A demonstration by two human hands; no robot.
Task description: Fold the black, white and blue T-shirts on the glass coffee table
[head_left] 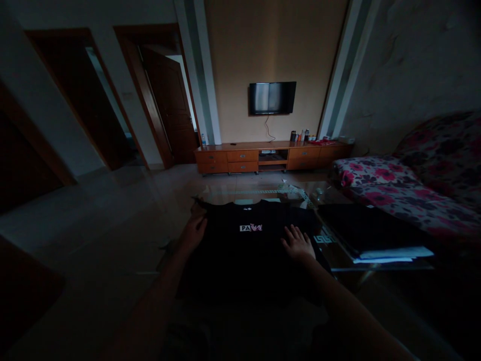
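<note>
Black T-shirt [244, 260] spread face up on glass table [221, 191], neckline toward far edge. Fabric apparently steadied from both sides: right hand [299, 244] laid flat on chest, nothing gripped; left hand [196, 228] curled at shirt's side, whether cloth is pinched cannot be told. Dark stack [370, 228] set by right edge, presumably to leave room. Hem lost in shadow; near-left table corner obscured.

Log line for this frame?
left hand: at left edge of black shirt, grip unclear | right hand: open on shirt front | shirt: spread on glass table, print up | dark pile: right of shirt
</note>
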